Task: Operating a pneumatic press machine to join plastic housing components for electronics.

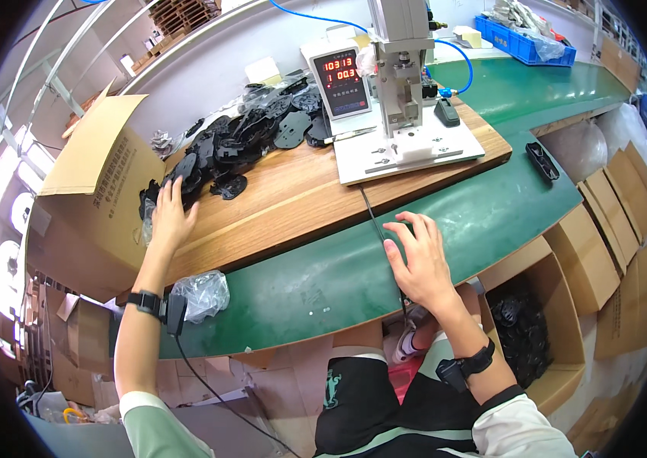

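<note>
My left hand [174, 214] reaches to the near left end of a heap of black flat plastic parts [236, 145], its fingers stretched out. Its fingertips lie against the parts there; I cannot see any part gripped. My right hand [421, 263] hovers at the green table [308, 286], fingers apart and loosely bent, holding nothing. A thin black cable [373, 217] runs down close beside it. Beyond that hand stands a bench press [402, 84] on a white base plate [453, 145], with a display box [341, 82] showing red digits at its left.
A wooden board [285, 198] carries the press and heap. An open carton [102, 206] stands at the left, with a clear plastic bag [203, 296] nearby. Black parts fill a carton [568, 359] at lower right. A blue crate [526, 44] sits at the back right, a dark case [542, 162] nearer.
</note>
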The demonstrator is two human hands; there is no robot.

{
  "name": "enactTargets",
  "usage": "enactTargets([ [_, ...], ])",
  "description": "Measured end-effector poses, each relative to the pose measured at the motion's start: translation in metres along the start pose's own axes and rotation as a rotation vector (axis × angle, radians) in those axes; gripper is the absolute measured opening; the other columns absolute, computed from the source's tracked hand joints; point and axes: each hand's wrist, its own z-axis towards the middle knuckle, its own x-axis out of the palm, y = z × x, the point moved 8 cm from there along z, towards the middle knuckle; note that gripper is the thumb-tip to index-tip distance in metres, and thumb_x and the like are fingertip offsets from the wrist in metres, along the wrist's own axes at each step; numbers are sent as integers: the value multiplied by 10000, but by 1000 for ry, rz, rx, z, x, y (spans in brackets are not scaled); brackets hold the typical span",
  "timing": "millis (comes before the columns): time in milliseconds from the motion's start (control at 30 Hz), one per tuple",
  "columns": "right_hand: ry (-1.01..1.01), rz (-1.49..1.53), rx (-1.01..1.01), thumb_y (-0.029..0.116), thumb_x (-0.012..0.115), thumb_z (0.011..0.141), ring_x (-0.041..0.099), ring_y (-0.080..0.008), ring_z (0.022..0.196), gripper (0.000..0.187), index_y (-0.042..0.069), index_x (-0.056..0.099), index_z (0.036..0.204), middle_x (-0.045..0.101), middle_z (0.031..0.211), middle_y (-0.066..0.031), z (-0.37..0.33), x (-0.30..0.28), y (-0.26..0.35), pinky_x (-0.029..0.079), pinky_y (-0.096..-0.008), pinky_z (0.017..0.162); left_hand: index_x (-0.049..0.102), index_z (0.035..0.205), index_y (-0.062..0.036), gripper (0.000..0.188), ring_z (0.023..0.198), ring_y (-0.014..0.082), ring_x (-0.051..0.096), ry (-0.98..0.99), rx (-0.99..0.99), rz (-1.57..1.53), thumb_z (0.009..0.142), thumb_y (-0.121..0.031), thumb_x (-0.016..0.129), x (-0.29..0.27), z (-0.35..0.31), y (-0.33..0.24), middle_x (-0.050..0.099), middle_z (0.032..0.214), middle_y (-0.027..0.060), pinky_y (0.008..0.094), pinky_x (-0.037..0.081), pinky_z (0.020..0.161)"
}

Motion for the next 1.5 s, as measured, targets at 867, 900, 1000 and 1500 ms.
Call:
enactTargets([
  [867,-11,116,30,251,619,1019,543,-349,1231,248,43,702,1126,638,1228,-139,3,-3,-1,421,-475,1064,438,1615,-432,847,1640,427,76,386,-214,-296,874,-827,552,62,78,-68,179,1770,192,762,37,1222],
  [900,-20,123,26,252,621,1019,545,-347,1226,247,42,704,1119,641,1221,-136,3,-3,-1,422,-472,1065,441,1616,-424,848,1640,426,87,396,-183,-318,877,-826,550,59,73,-81,187,1769,189,758,44,1225],
  [1000,-30,114,16,249,622,1020,545,-345,1218,239,44,708,1107,642,1212,-131,3,1,-1,424,-470,1068,480,1604,-368,838,1628,434,145,369,-91,-364,894,-806,560,53,51,-127,211,1761,194,764,90,1221],
  [1500,-56,74,-54,206,626,1016,557,-347,1171,191,46,708,1079,648,1176,-128,0,3,-4,442,-464,1050,708,1113,-23,216,1192,340,631,-625,143,-937,1020,-218,710,-27,-51,-192,710,1214,113,499,447,1105],
])
